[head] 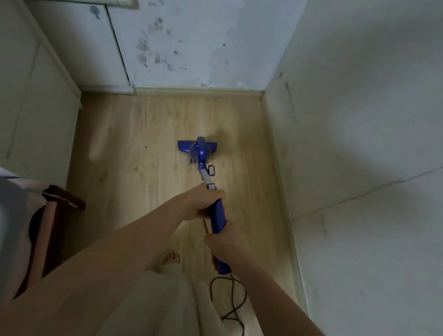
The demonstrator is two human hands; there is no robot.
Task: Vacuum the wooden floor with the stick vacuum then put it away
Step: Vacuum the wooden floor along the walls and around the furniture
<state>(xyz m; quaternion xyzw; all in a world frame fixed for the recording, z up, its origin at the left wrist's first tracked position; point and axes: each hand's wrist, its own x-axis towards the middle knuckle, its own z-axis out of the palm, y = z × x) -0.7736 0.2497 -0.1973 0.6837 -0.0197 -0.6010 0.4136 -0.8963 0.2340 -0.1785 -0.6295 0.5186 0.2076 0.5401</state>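
I keep the stick vacuum angled down and away from me so its blue floor head lies flat on the wooden floor, out in the strip between the cupboards on the left and the wall on the right, short of the far skirting board. I judge the vacuuming step is under way, with the corner ahead not yet reached. Two hands on the body give me push and steering. My left hand grips high up, fingers curled round the top of the blue body just below the grey tube. My right hand wraps the handle lower down, closed tight on it. The black cord trails from the handle's end and loops loose on the floor beside my feet, close enough that I judge it could snag a step
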